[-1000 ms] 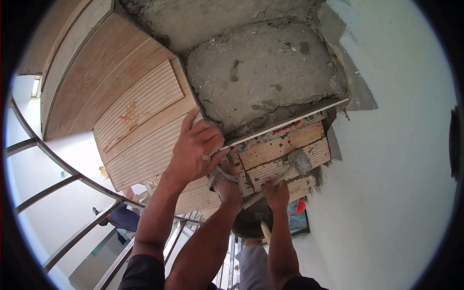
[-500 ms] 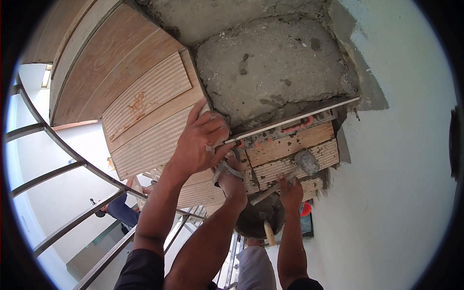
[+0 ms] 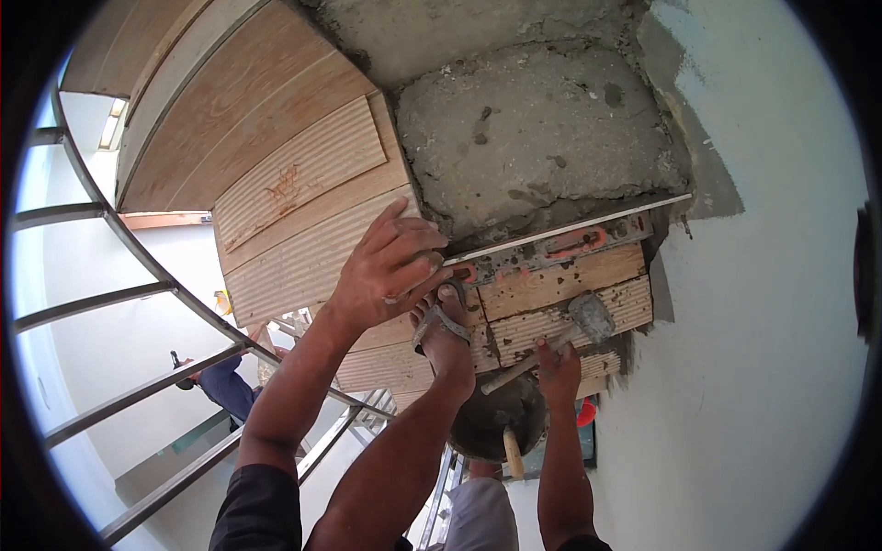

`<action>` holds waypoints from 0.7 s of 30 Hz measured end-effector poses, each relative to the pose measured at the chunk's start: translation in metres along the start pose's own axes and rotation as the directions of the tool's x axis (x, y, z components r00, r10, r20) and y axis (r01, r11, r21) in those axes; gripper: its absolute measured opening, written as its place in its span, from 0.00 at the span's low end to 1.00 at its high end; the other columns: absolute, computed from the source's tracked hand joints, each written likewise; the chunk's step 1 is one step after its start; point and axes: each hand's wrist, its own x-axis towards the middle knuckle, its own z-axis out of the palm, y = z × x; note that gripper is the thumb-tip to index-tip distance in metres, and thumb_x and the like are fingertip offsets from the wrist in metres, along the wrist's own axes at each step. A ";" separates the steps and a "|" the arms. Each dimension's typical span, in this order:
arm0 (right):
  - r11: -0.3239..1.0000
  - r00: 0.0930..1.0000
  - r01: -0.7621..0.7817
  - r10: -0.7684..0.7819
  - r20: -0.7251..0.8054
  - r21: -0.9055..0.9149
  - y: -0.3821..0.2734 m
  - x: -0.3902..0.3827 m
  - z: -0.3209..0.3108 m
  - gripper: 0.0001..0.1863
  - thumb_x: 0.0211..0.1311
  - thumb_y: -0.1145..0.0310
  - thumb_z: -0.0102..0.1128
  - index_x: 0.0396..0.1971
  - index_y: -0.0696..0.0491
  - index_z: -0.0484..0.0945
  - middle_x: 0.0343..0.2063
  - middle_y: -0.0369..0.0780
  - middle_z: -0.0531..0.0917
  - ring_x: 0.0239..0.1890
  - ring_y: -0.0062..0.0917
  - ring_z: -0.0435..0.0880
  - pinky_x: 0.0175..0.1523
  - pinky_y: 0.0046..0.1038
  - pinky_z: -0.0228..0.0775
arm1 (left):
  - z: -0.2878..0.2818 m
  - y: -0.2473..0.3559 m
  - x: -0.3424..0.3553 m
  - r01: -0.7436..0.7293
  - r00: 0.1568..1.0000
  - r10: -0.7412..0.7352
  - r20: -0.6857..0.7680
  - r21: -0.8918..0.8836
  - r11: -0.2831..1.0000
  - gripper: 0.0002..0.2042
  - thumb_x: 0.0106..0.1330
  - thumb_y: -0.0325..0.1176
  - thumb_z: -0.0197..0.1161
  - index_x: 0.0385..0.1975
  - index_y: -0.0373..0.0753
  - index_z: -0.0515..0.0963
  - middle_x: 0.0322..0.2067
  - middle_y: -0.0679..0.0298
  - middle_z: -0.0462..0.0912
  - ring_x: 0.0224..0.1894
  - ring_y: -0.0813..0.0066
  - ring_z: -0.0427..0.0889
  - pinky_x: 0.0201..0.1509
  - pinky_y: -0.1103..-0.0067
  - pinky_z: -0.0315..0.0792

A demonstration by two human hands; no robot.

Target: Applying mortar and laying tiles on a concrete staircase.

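Observation:
My left hand grips the left end of a long upright tile strip, with its index finger stretched onto the neighbouring stair tread. Against the near side of the strip lies a mortar-spattered spirit level with orange-red parts. In my right hand is a mallet, its grey head caked with mortar, resting over the ribbed step tile. Wet mortar lies behind the strip, along the rough concrete step. My sandalled foot stands on the tiles between my arms.
Below the mallet sits a dark mortar bucket holding a wooden-handled tool. Wood-look treads curve up on the left, one bearing a loose ribbed tile. A metal railing runs left; beyond it is another person. A wall bounds the right.
The view has shifted slightly, so the steps sit a little lower and farther right. Both hands keep their grips on the tile strip and mallet.

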 end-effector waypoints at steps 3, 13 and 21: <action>0.989 0.999 0.037 -0.041 -0.023 -0.144 0.004 0.002 0.002 0.30 0.68 0.45 0.72 0.25 0.57 0.69 0.19 0.45 0.79 0.24 0.40 0.84 0.33 0.41 0.72 | 0.000 -0.001 -0.004 -0.040 0.999 0.040 -0.006 0.003 0.999 0.12 0.53 0.28 0.82 0.30 0.39 0.83 0.45 0.64 0.88 0.52 0.63 0.86 0.74 0.52 0.73; 0.959 0.953 0.277 -0.282 -0.112 -0.061 0.022 0.001 0.008 0.30 0.67 0.46 0.73 0.26 0.58 0.72 0.18 0.47 0.79 0.22 0.44 0.82 0.32 0.43 0.71 | 0.005 0.006 0.000 0.023 0.998 -0.022 -0.062 0.011 1.000 0.13 0.53 0.30 0.79 0.35 0.39 0.82 0.46 0.61 0.87 0.52 0.59 0.86 0.68 0.56 0.78; 0.957 0.952 0.282 -0.288 -0.102 -0.075 0.023 0.002 0.010 0.30 0.67 0.44 0.73 0.27 0.58 0.72 0.18 0.45 0.80 0.23 0.42 0.82 0.32 0.41 0.72 | 0.001 0.011 0.007 0.063 0.998 -0.063 -0.021 0.017 0.998 0.12 0.54 0.30 0.80 0.28 0.38 0.79 0.48 0.61 0.87 0.55 0.56 0.84 0.71 0.54 0.72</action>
